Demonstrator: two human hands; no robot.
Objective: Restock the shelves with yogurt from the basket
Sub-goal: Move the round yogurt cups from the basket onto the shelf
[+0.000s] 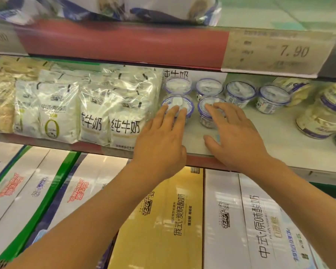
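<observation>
Two hands are on the middle shelf (260, 136), each at one yogurt cup, about halfway between its front edge and back.

- Left hand (159, 144): fingers straight and close together, tips resting on the lid of the front-left cup (174, 102). No pinch, thumb not round it.
- Right hand (239, 138): fingers spread and lightly bent, laid over the top of the front-right cup (206, 119). The thumb sits apart, low toward the shelf's front edge. Looks like a touch or push, not a grip.
- Yogurt: 6 small blue-rimmed cups in all. 2 stand in front under the fingers and 2 right behind them toward the back. 2 more (273, 98) trail off toward the right end.
- Basket isn't in view.
- Neighbours: milk bags (124, 117) are packed tight on the left, just beside the front-left cup. Bigger tubs (318, 121) are at the right end. Cartons (159, 220) fill the level below (some labelled yogurt too).

Step in hand, prob.: seating and squaring the 2 front cups into a neat block w/ the back pair. So it's placement or tidy-up, not pick-up.

Next move likely calls for a light, even push straight back so the cups don't tip or jam into the bags. After that, hands off and back to the basket for more. There's bare shelf toward the front edge and between the cups and tubs, so restocking seems only partly done.
</observation>
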